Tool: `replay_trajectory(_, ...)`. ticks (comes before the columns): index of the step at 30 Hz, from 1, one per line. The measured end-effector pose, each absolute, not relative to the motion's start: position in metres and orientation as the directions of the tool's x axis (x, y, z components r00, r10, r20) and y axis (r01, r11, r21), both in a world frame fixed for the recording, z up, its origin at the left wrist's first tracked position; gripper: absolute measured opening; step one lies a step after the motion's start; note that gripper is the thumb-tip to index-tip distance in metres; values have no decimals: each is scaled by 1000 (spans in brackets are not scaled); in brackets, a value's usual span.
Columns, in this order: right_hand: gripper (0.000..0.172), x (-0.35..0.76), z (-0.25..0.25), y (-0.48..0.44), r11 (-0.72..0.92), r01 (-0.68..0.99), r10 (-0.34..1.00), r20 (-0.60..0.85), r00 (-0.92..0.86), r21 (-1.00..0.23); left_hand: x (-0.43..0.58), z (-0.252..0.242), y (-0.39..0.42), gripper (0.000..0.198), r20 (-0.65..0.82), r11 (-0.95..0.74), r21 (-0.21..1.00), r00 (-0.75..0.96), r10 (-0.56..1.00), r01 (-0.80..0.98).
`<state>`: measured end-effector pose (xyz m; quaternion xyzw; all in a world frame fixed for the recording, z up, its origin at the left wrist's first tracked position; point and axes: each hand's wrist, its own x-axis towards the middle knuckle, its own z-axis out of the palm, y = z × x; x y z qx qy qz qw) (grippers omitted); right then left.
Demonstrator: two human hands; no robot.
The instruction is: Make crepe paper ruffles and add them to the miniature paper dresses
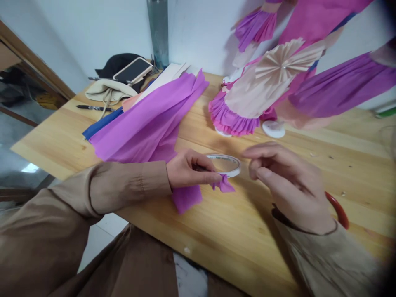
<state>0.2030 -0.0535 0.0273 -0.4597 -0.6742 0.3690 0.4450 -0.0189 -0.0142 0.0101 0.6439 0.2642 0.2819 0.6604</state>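
My left hand pinches a small folded scrap of purple crepe paper between thumb and fingers, just in front of a white tape roll lying flat on the wooden table. My right hand hovers to the right of the roll with its fingers curled loosely together; nothing shows in them. A large sheet of purple crepe paper lies under my left wrist and reaches back to the left.
A paper-dressed doll in purple, pink and beige stands at the back right. A phone rests on a dark cloth beside a beige pouch, a pen and a bottle. Red-handled scissors lie behind my right wrist.
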Motion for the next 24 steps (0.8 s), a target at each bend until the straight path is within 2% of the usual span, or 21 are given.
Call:
replay_trajectory(3, 21, 207, 30, -46, 400, 397, 884, 233, -405, -826, -19, 6, -8, 24, -6, 61, 997, 717, 697, -51)
replay_trajectory(5, 18, 206, 30, -43, 444, 424, 860, 243, -448, -789, -20, 4, -5, 28, 4, 79, 993, 714, 700, -83)
replay_trajectory(9, 12, 202, 25, -43, 452, 445, 885, 326, -332, -773, -22, 2, -2, 45, 108, -24, 989, 591, 799, -149)
replay_trajectory(12, 11, 200, 19, -45, 433, 457, 902, 368, -227, -777, -23, 1, -2, 40, 156, -125, 986, 372, 915, -106)
replay_trajectory(15, 11, 199, 15, -46, 462, 514, 883, 430, -190, -722, -22, -1, -1, 28, 80, -63, 994, 214, 974, -84)
replay_trajectory(19, 11, 194, 13, -48, 569, 619, 799, 542, -261, -541, -18, -3, -1, 16, -9, 28, 995, 195, 981, -95)
replay_trajectory(24, 11, 187, 13, -52, 623, 683, 717, 626, -306, -381, -15, -3, -8, 10, 69, -39, 992, 254, 965, -123)
